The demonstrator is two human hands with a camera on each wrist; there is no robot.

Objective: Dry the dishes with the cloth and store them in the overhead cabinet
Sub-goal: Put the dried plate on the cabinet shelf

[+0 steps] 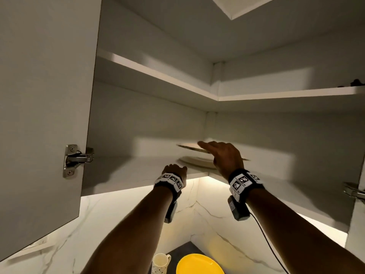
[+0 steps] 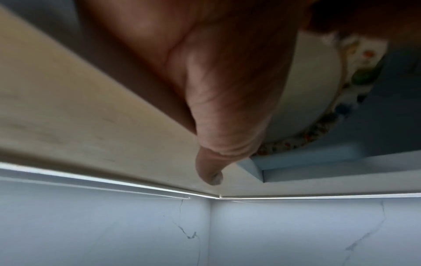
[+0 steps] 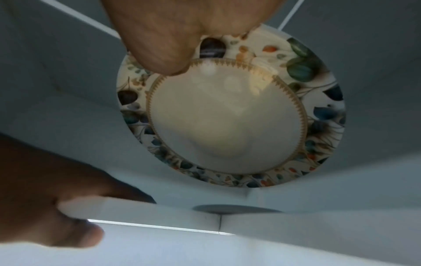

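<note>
A cream plate with a floral rim [image 3: 227,117] hangs tilted inside the open overhead cabinet. My right hand [image 1: 223,155] pinches it by its near rim, thumb [image 3: 159,45] on one face. In the head view the held plate [image 1: 189,147] hovers just above a low stack of cream plates [image 1: 195,163] on the bottom shelf [image 1: 138,169]. My left hand [image 1: 175,171] grips that shelf's front edge, fingers on top and thumb [image 2: 212,172] underneath. The left wrist view catches part of a floral plate [image 2: 307,90]. No cloth is in view.
The cabinet door [image 1: 39,115] stands open at the left, and a second hinge [image 1: 353,191] shows at the right. An upper shelf [image 1: 276,93] spans the corner. Below, on the dark counter, sit a yellow plate [image 1: 199,264] and a patterned mug [image 1: 161,263].
</note>
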